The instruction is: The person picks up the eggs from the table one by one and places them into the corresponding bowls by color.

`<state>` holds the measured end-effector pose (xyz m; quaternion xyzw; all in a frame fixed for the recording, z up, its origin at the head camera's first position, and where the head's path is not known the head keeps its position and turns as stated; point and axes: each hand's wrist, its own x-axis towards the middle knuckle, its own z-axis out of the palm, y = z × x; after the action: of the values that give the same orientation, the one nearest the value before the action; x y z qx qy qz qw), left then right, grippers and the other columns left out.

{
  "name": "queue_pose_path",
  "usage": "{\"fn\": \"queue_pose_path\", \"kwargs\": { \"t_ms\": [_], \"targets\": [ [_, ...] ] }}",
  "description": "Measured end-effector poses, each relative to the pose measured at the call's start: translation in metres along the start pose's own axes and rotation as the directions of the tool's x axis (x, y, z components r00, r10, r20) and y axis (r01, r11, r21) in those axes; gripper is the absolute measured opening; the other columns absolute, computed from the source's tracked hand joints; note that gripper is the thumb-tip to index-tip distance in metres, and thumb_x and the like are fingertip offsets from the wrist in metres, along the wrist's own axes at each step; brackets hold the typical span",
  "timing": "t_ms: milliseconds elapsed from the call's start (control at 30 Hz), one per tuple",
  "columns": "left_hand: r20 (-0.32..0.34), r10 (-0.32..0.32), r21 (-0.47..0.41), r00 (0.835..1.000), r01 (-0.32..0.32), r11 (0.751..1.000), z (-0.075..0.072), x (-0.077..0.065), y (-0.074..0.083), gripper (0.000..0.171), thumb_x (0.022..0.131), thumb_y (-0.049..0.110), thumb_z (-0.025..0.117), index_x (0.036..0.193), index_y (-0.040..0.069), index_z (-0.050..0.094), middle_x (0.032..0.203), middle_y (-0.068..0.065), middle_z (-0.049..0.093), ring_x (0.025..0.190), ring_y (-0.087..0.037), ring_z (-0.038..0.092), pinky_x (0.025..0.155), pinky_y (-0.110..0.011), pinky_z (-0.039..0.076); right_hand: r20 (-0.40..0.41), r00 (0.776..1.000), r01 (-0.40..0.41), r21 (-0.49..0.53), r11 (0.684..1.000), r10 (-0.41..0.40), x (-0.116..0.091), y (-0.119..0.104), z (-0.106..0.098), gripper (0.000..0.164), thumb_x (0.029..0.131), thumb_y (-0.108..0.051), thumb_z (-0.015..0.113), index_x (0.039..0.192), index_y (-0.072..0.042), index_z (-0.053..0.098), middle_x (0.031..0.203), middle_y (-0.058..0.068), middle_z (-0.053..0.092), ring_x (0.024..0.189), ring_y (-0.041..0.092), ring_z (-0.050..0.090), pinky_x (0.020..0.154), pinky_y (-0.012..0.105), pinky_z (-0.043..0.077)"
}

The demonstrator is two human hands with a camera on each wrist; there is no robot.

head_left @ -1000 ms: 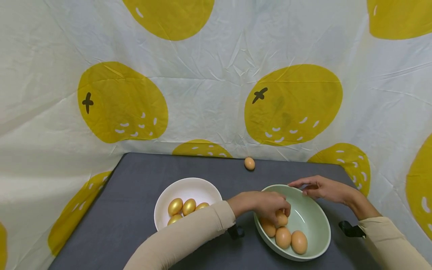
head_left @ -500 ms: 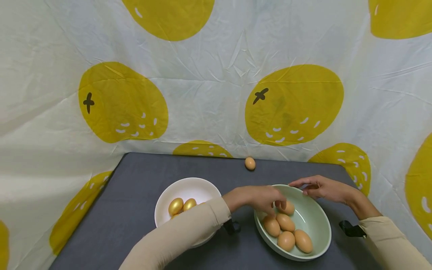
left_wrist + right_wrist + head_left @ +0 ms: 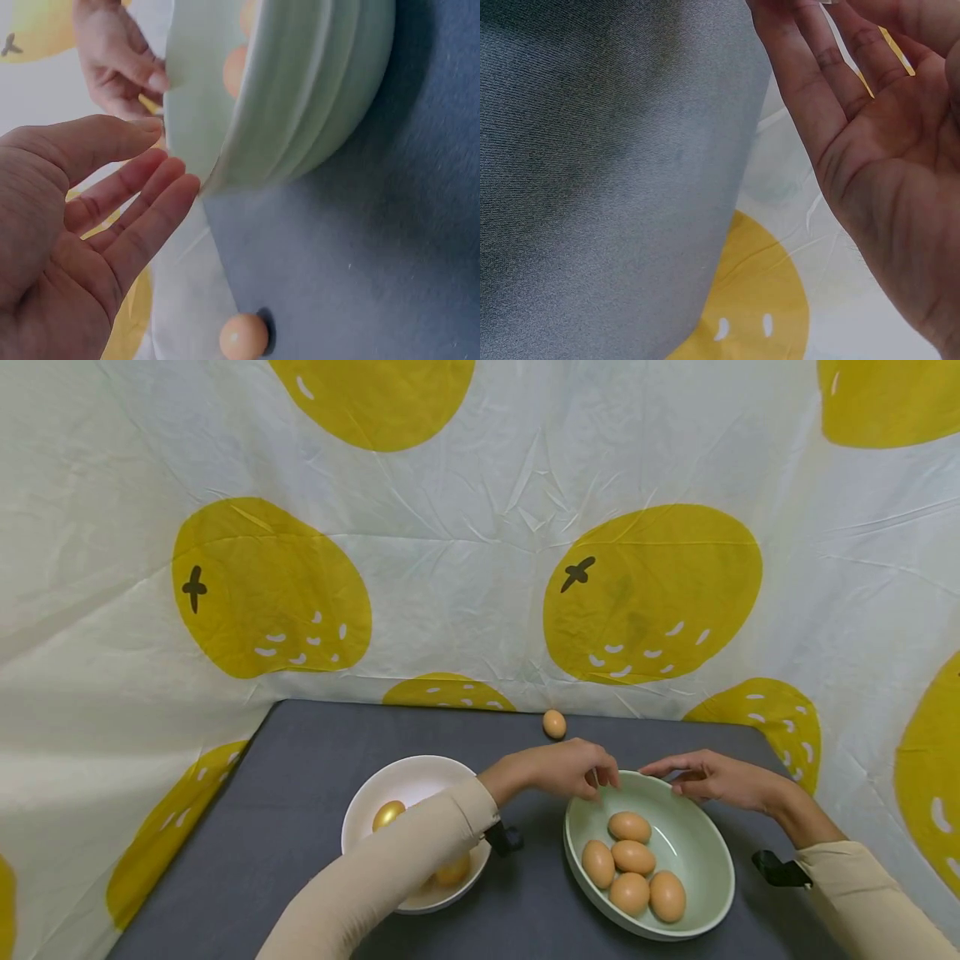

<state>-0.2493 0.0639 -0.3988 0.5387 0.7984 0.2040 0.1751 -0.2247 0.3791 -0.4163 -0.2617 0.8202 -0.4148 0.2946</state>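
Note:
My left hand [image 3: 564, 768] holds nothing; its fingers are extended in the left wrist view. Its fingertips are close to the far left rim of the pale green bowl [image 3: 697, 860], and I cannot tell whether they touch it. Several brown eggs [image 3: 632, 857] lie grouped in that bowl's left and near part. At the far right rim, my right hand [image 3: 716, 781] holds the bowl's edge between thumb and fingers. Under my left forearm sits a white bowl [image 3: 442, 770]. One golden egg [image 3: 388, 814] shows in it; the sleeve hides much of the rest.
A single brown egg [image 3: 554, 724] lies at the back edge of the dark grey table [image 3: 315, 752], behind the two bowls. A white cloth [image 3: 465, 602] with yellow fruit prints hangs at the back and along both sides.
My left hand has let go of a brown egg inside the green bowl, then risen back and left to the rim. The eggs there have shifted slightly. The right hand has stayed put.

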Motion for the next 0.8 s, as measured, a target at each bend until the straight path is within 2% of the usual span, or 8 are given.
{"fn": "queue_pose_path", "kwargs": {
  "t_ms": [267,433,567,800],
  "targets": [
    [-0.080,-0.034,-0.056,0.996,0.030,0.998,-0.010,0.000,-0.017,0.034,0.096,0.005,0.066,0.129,0.011,0.064,0.120,-0.003,0.066,0.104,-0.007,0.063,0.085,-0.013,0.049,0.000,1.000,0.015,-0.005,1.000,-0.015,-0.001,0.002,0.001,0.045,0.106,-0.010,0.050,0.151,-0.008,0.048,0.150,0.026,0.048,0.122,0.014,0.062,0.089,0.034,0.056],
    [-0.122,-0.057,-0.089,0.991,0.047,0.995,-0.015,-0.002,-0.029,0.038,0.096,0.005,0.067,0.133,0.011,0.062,0.121,-0.004,0.066,0.111,-0.017,0.064,0.086,-0.015,0.050,0.002,1.000,0.004,-0.011,1.000,-0.004,-0.002,0.002,0.001,0.045,0.106,-0.011,0.050,0.151,-0.008,0.048,0.151,0.027,0.045,0.123,0.008,0.060,0.090,0.031,0.055],
    [-0.152,-0.097,-0.092,0.984,0.083,0.992,-0.020,-0.003,-0.041,0.042,0.095,0.005,0.069,0.135,0.012,0.061,0.123,-0.007,0.066,0.112,-0.020,0.065,0.085,-0.018,0.052,0.006,1.000,0.000,-0.020,1.000,0.000,-0.002,0.002,0.001,0.045,0.106,-0.012,0.050,0.151,-0.009,0.048,0.152,0.027,0.044,0.124,0.002,0.057,0.091,0.030,0.054],
    [-0.187,-0.143,-0.083,0.972,0.130,0.988,-0.025,0.000,-0.059,0.041,0.094,0.003,0.070,0.134,0.008,0.062,0.124,-0.011,0.067,0.117,-0.028,0.065,0.089,-0.021,0.052,0.001,1.000,-0.007,-0.030,1.000,0.007,-0.001,0.002,0.000,0.045,0.106,-0.014,0.051,0.151,-0.011,0.049,0.153,0.026,0.043,0.125,0.000,0.056,0.093,0.029,0.053]
  ]
}}
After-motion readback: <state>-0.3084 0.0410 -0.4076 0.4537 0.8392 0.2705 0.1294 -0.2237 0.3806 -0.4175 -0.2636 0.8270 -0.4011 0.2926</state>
